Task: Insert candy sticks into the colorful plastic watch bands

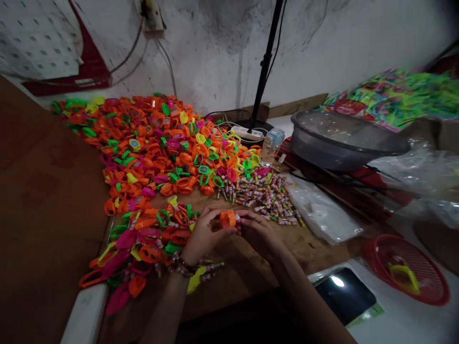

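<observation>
Between the thumb and fingers of my left hand point(206, 234) is an orange plastic toy watch point(227, 219), held above the brown tabletop. My right hand point(260, 234) meets it from the right, fingertips closed on a small pale piece that looks like a wrapped candy roll point(238, 218), right against the watch. Its far end is hidden. Just beyond my hands lies a heap of small wrapped candy rolls point(268, 196). Left of my left wrist is a smaller pile of toy watches point(143, 243) in orange, pink, green and yellow, with some candy rolls among them.
A large heap of toy watches point(154, 138) reaches the wall. Behind the candy are a plastic bottle point(272, 145), a power strip point(247, 133) and a black pole point(265, 67). At right are a grey basin point(333, 150), clear plastic bags point(322, 210), a red basket point(380, 253) and a dark-screened device point(344, 294).
</observation>
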A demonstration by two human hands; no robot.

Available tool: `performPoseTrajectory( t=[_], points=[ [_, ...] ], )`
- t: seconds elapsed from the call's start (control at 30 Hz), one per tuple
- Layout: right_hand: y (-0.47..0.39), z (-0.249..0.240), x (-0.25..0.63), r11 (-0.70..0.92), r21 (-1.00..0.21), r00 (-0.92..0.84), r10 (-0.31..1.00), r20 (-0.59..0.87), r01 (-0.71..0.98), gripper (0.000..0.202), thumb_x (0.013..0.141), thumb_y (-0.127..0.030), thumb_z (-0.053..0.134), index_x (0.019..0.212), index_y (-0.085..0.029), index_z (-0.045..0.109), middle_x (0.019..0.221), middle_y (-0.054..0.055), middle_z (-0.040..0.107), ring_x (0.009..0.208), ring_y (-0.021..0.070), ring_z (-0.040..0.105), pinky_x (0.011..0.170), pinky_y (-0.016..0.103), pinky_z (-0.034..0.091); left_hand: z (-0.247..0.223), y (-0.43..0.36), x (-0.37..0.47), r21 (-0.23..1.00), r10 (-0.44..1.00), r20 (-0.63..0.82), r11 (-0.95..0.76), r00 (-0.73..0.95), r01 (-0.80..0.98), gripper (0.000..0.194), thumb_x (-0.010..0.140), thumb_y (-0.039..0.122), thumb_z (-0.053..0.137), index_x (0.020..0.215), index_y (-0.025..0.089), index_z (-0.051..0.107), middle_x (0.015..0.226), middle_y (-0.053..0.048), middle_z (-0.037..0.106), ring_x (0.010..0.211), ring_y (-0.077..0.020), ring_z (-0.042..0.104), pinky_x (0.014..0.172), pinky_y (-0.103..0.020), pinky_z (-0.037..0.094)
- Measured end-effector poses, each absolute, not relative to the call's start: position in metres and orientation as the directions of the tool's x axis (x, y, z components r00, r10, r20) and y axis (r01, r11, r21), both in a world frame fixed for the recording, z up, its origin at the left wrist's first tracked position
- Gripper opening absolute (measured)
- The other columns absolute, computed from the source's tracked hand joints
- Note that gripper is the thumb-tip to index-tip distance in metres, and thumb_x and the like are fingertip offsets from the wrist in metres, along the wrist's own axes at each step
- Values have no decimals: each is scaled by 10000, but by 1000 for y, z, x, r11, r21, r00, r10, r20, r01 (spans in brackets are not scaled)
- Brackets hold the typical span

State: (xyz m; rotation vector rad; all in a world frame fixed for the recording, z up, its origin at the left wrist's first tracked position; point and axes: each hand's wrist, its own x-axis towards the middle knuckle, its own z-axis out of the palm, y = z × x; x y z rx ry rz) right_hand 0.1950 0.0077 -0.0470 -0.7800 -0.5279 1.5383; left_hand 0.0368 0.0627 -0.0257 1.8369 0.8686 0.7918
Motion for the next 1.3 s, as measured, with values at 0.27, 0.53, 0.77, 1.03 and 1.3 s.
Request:
performPoseTrajectory(
  t=[0.27, 0.53, 0.77, 1.03, 1.3],
  points=[
    [-5, -31, 188, -50, -927, 75, 994, -84, -372, 297, 689, -425, 734, 836, -177, 660, 700, -13, 598, 609, 92, 484, 591, 234, 406, -7, 45, 16, 625, 777, 251, -586, 578, 516, 345, 845, 335, 591, 1165, 207, 567, 1113, -71, 604, 1074, -228, 526, 953, -402, 429],
    [-11, -34, 175, 60, -993, 59, 996, 66, 100, 251, 810, -377, 586, 958, -178, 624, 913, 67, 672, 834, 182, 609, 785, 326, 472, -7, 34, 3, 314, 652, 339, -758, 679, 571, 285, 936, 265, 427, 1193, 164, 498, 1135, -83, 599, 1085, -198, 555, 941, -351, 473],
    [-24, -59, 138, 2, -993, -110, 994, -11, 119, 294, 903, -374, 409, 916, -174, 624, 885, 69, 671, 818, 181, 603, 758, 304, 465, -31, 15, -31, 36, 536, 320, -831, 781, 556, 344, 955, 163, 280, 1160, 156, 557, 1088, -78, 653, 1013, -177, 618, 919, -333, 505],
    [-17, -75, 104, -110, -982, -88, 991, -97, -155, 416, 835, -581, 483, 812, -184, 606, 773, 20, 594, 751, 158, 545, 675, 268, 462, -37, 13, -59, 103, 616, 321, -778, 719, 620, 313, 955, 233, 343, 1160, 186, 575, 1081, -65, 659, 1002, -164, 624, 879, -288, 527],
    [-13, -77, 119, -213, -957, -344, 929, -137, -194, 424, 832, -565, 515, 904, -160, 619, 738, 6, 577, 681, 132, 543, 652, 266, 468, -27, 8, -65, 113, 669, 287, -734, 685, 670, 282, 947, 295, 391, 1131, 203, 584, 1046, -41, 668, 955, -165, 620, 845, -283, 504]
  ],
)
